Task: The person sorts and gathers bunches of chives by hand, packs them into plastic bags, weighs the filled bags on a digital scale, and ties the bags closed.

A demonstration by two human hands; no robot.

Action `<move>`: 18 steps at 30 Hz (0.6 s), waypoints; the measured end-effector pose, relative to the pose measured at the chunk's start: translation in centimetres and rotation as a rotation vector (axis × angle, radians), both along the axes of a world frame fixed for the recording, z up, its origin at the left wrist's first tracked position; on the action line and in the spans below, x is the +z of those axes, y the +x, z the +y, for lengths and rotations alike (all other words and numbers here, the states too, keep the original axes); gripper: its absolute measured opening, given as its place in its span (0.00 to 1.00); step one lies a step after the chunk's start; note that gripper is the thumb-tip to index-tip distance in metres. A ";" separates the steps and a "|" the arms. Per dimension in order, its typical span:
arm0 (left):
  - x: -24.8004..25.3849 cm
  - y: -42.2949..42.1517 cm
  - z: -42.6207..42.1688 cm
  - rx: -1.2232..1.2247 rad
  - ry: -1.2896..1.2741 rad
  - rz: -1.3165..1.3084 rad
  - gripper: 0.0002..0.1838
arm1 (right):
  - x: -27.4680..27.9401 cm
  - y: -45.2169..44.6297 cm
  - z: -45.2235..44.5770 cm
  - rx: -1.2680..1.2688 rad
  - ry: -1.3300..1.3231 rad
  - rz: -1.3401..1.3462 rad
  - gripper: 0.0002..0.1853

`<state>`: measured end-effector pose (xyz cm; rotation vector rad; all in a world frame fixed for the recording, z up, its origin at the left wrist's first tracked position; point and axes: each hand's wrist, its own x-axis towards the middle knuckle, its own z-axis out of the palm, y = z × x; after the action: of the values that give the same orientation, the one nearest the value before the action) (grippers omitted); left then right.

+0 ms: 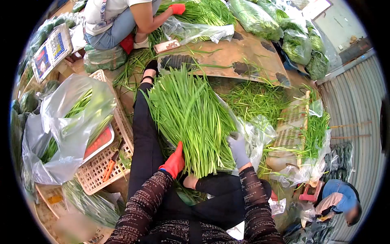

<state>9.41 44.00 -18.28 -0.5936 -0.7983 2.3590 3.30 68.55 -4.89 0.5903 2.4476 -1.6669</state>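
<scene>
A large bunch of long green stalks (191, 118) lies in front of me between my legs, its pale cut ends toward me. My left hand (174, 160), in a red glove, presses against the bunch's lower left side, thumb pointing up. On the opposite side my right hand (239, 148), in a grey glove, rests against the lower right edge with its fingers bent. Clear plastic (256, 136) shows beside and partly under the bunch on the right. How firmly either hand grips is hard to make out.
At left, a beige crate (91, 179) bears a bagged bunch (77, 118) and an orange-handled tool (109, 170). Ahead is a worn board (219, 57); a person (122, 20) crouches beyond it. Another person (339, 199) is at lower right. Loose stalks (260, 99) litter the floor.
</scene>
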 end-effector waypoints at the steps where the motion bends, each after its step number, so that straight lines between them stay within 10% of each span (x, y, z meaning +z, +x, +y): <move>1: 1.3 -0.1 -0.1 0.101 0.419 -0.357 0.29 | -1.2 1.0 1.6 -0.049 0.036 -0.014 0.23; 2: 2.6 -0.3 -0.3 0.172 0.737 -0.641 0.27 | -2.3 2.0 2.4 -0.098 0.071 -0.030 0.21; 6: -9.9 1.0 0.8 -0.052 0.511 -0.174 0.29 | -3.6 5.9 2.0 -0.107 0.149 -0.058 0.17; 9: -6.6 1.5 1.5 0.015 0.466 -0.313 0.31 | -3.5 7.8 -2.7 0.024 0.524 -0.013 0.15; 13: 5.3 2.8 2.3 -0.450 -1.493 0.401 0.34 | -2.7 9.0 -10.1 0.303 0.515 -0.139 0.20; 18: 5.2 1.4 -0.9 -0.411 -1.240 0.499 0.24 | -1.1 11.3 -15.6 0.426 0.605 0.101 0.24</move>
<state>10.85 43.09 -13.09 -0.4900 1.0030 2.2070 14.63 52.91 -5.97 0.0120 2.8812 -0.8131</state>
